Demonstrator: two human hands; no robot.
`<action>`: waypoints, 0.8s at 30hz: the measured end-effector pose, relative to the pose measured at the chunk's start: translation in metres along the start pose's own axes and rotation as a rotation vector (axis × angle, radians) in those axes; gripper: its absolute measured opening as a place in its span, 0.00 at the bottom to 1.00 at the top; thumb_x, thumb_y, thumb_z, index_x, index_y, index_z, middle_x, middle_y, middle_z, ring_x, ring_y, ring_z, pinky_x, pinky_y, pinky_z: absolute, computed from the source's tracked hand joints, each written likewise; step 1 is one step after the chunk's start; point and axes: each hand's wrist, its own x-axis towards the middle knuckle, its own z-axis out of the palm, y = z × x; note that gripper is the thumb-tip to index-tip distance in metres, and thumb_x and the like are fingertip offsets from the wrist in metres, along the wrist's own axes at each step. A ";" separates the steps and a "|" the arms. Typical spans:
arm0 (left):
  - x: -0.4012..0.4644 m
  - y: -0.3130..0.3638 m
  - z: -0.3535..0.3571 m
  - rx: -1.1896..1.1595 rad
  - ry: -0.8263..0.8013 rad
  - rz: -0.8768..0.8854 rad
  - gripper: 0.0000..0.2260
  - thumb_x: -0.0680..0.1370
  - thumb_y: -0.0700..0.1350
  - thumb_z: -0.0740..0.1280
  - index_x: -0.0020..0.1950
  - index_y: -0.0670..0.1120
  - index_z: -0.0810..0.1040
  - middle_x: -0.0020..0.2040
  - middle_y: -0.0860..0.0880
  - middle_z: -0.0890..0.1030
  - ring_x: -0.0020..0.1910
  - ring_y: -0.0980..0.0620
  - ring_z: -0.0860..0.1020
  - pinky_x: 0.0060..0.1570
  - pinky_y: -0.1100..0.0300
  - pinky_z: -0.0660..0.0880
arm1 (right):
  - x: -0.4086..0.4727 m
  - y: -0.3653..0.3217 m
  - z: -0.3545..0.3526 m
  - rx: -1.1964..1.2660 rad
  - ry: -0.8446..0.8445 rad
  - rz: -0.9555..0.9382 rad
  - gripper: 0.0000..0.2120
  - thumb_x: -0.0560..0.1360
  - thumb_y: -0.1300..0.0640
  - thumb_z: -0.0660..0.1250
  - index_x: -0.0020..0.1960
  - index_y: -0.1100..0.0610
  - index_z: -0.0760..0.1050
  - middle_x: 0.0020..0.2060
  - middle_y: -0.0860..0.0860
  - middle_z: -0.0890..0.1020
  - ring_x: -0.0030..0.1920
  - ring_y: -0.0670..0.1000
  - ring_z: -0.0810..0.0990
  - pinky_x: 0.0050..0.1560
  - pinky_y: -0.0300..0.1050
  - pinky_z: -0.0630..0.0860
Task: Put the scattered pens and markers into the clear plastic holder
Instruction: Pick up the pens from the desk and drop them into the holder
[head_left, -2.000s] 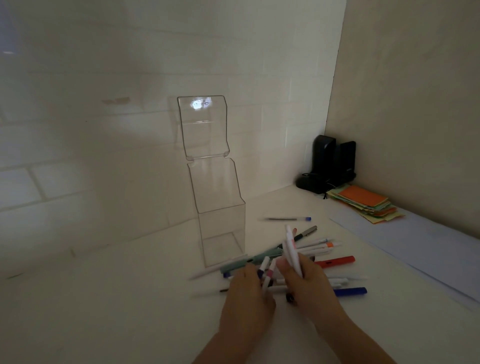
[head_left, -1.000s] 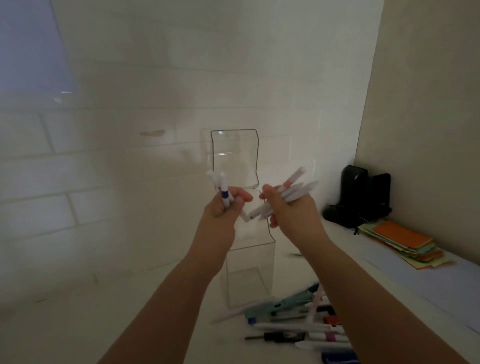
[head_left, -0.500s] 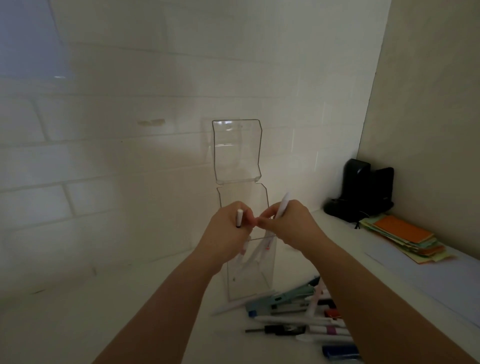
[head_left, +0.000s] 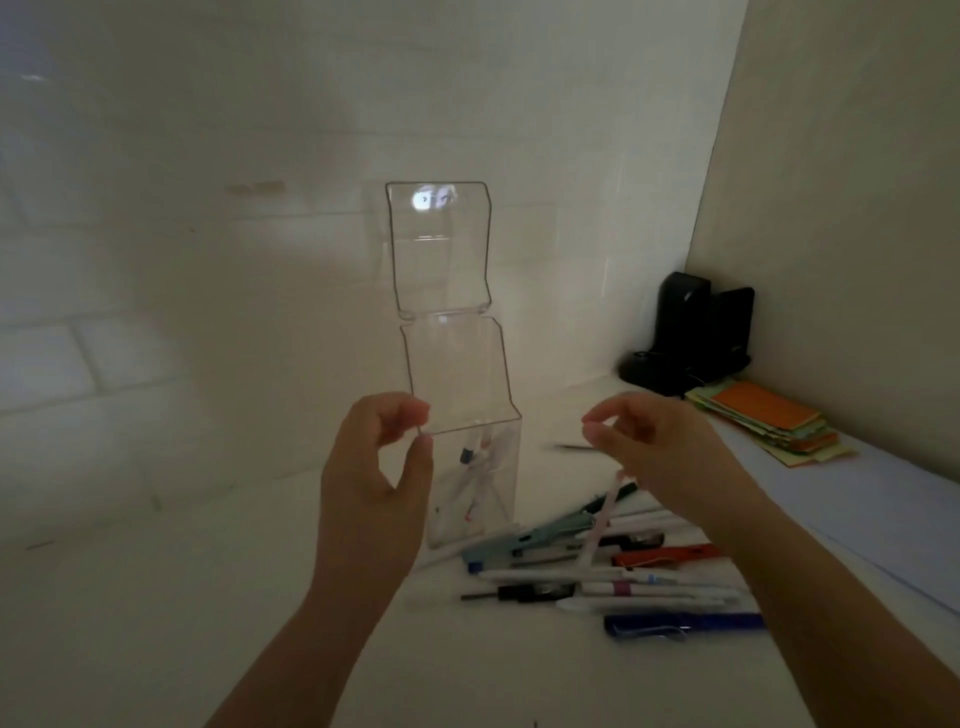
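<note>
The clear plastic holder (head_left: 464, 374) stands upright by the wall with its lid flipped up. Several pens (head_left: 475, 470) now stand slanted inside it. My left hand (head_left: 376, 475) hovers at the holder's front left corner, thumb and forefinger apart, holding nothing. Just right of the holder, my right hand (head_left: 654, 447) has loosely curled fingers and is empty. A thin white pen (head_left: 600, 522) slants below it, over the pile of scattered pens and markers (head_left: 613, 569) on the table, which includes a teal, a red (head_left: 667, 555) and a blue pen (head_left: 683, 623). One pen (head_left: 571, 447) lies apart behind.
A black device (head_left: 693, 332) sits in the back right corner. A stack of orange and green paper notes (head_left: 769, 421) lies in front of it, on a white sheet (head_left: 883, 519) along the right wall. The tiled wall stands close behind the holder.
Both hands picked up pens from the pile, raised them over the holder and dropped them in. The hands are now empty and have moved apart, the right one back toward the pile.
</note>
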 end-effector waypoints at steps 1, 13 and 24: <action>-0.015 -0.002 0.001 0.029 -0.038 0.010 0.11 0.74 0.39 0.64 0.46 0.55 0.70 0.45 0.61 0.75 0.47 0.64 0.74 0.50 0.77 0.69 | -0.015 0.011 -0.004 -0.079 -0.076 0.024 0.05 0.73 0.51 0.65 0.40 0.41 0.73 0.33 0.45 0.78 0.33 0.44 0.76 0.34 0.34 0.72; -0.075 -0.025 0.057 0.626 -0.867 0.092 0.20 0.73 0.43 0.57 0.65 0.49 0.67 0.66 0.48 0.71 0.63 0.46 0.71 0.58 0.54 0.73 | -0.090 0.061 0.012 -0.662 -0.432 0.132 0.19 0.74 0.59 0.61 0.63 0.50 0.66 0.62 0.49 0.68 0.61 0.49 0.68 0.60 0.43 0.69; -0.064 -0.009 0.055 0.740 -1.037 0.028 0.11 0.78 0.46 0.55 0.58 0.45 0.65 0.59 0.44 0.75 0.57 0.45 0.73 0.52 0.54 0.70 | -0.073 0.054 0.010 -0.815 -0.627 0.098 0.13 0.73 0.56 0.65 0.56 0.55 0.69 0.54 0.54 0.76 0.51 0.52 0.74 0.45 0.42 0.68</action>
